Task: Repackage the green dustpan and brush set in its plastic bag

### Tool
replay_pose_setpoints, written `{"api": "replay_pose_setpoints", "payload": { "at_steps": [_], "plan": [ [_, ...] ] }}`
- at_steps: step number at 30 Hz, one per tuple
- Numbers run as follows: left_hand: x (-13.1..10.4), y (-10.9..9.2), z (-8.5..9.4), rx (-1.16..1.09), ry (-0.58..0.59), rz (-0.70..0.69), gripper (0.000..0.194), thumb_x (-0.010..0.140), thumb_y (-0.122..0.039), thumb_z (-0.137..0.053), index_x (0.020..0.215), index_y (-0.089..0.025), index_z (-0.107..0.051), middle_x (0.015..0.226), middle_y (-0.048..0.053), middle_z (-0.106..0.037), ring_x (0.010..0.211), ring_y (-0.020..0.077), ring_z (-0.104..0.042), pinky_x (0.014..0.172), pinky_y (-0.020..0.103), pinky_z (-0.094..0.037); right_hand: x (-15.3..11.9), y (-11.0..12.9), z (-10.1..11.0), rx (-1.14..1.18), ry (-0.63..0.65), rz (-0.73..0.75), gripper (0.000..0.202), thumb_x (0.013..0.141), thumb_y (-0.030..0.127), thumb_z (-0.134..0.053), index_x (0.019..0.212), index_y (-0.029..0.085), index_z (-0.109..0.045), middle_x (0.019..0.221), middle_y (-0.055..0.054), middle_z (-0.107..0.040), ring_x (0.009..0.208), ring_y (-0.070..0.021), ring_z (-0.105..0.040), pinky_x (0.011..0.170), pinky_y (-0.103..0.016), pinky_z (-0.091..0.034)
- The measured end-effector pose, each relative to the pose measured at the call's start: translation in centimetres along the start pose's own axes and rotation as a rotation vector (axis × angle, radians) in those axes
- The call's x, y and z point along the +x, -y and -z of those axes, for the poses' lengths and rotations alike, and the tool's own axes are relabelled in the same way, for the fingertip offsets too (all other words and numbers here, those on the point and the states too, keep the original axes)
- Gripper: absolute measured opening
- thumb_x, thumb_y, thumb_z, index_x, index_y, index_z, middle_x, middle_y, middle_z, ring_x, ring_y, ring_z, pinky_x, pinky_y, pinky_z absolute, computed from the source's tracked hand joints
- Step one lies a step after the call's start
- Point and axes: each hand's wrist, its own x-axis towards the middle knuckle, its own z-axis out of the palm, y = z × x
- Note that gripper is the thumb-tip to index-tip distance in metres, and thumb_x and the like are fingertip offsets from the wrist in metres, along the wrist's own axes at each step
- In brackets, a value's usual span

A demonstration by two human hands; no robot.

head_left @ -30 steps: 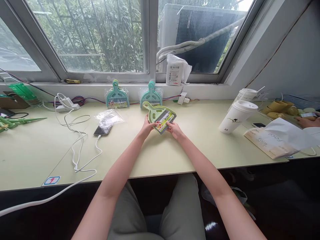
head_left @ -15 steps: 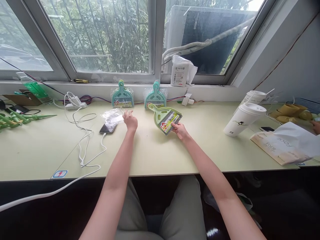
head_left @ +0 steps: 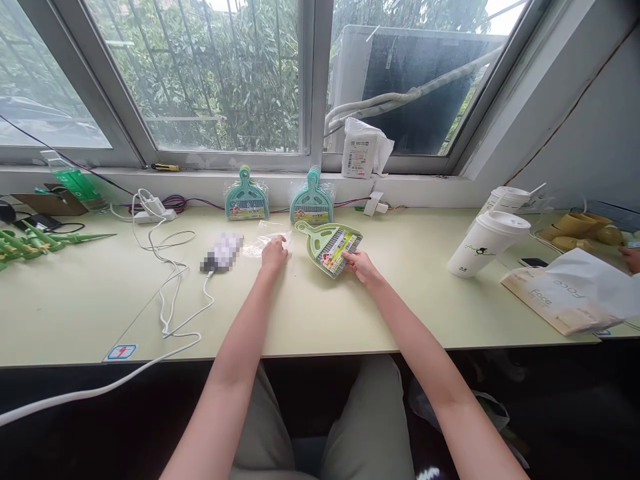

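Note:
My right hand [head_left: 363,266] grips the lower right edge of a light green mini dustpan-and-brush set [head_left: 334,249], thumb over its printed card. The set is tilted above the table, its handle pointing to the upper left. My left hand [head_left: 275,255] has its fingers closed on a clear plastic bag [head_left: 260,238], which lies crumpled and flat beyond the fingertips. Against the wall stand two teal dustpan-and-brush sets in clear wrap: a left wrapped set [head_left: 247,199] and a right wrapped set [head_left: 312,200].
A phone [head_left: 220,253], partly blurred out, lies left with a white charging cable [head_left: 173,303]. Two white paper cups [head_left: 487,243] and a tissue pack [head_left: 565,293] stand right. A power strip [head_left: 153,213] and green bottle [head_left: 75,179] sit at the back left.
My left hand has moved right, drawing the plastic bag off the phone. The green dustpan set in my right hand has shifted slightly and turned a little.

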Motion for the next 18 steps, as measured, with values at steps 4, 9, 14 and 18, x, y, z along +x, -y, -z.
{"api": "replay_pose_setpoints", "payload": {
  "at_steps": [4,9,14,18],
  "plan": [
    [-0.3,-0.3,-0.4,0.001,0.019,-0.078,0.037,0.085,-0.012,-0.040,0.118,-0.021,-0.055,0.106,0.011,-0.058,0.100,0.0249,-0.055,0.084,0.034,-0.042,-0.1,0.0,0.0,-0.019,0.028,-0.032,0.011,0.080,0.008,-0.063,0.090,0.012,-0.067,0.090,-0.009,-0.074,0.078,-0.0177,-0.072,0.075,-0.030,-0.060],
    [-0.5,-1.0,-0.4,0.135,-0.035,-0.170,0.045,0.087,-0.007,-0.031,0.111,-0.020,-0.066,0.107,0.013,-0.050,0.090,0.0248,-0.056,0.077,0.036,-0.043,-0.2,0.3,0.0,-0.069,0.020,-0.040,0.010,0.080,0.007,-0.063,0.087,0.012,-0.068,0.087,-0.009,-0.075,0.075,-0.0179,-0.072,0.076,-0.032,-0.060],
    [-0.8,-1.8,-0.1,0.204,0.009,-0.324,0.046,0.084,-0.003,-0.032,0.094,-0.020,-0.074,0.105,0.014,-0.049,0.099,0.0267,-0.050,0.082,0.037,-0.041,-0.3,0.9,0.4,-0.072,-0.043,0.009,0.012,0.079,0.005,-0.062,0.087,0.013,-0.068,0.087,-0.008,-0.075,0.078,-0.0187,-0.072,0.076,-0.032,-0.060],
    [-1.0,-2.0,0.0,0.204,0.056,-0.353,0.040,0.084,-0.007,-0.038,0.095,-0.021,-0.075,0.102,0.014,-0.049,0.101,0.0276,-0.048,0.083,0.037,-0.041,-0.3,1.2,0.7,-0.071,-0.004,0.023,0.011,0.079,0.007,-0.064,0.087,0.013,-0.068,0.088,-0.008,-0.075,0.079,-0.0190,-0.072,0.078,-0.033,-0.060]
  ]
}}
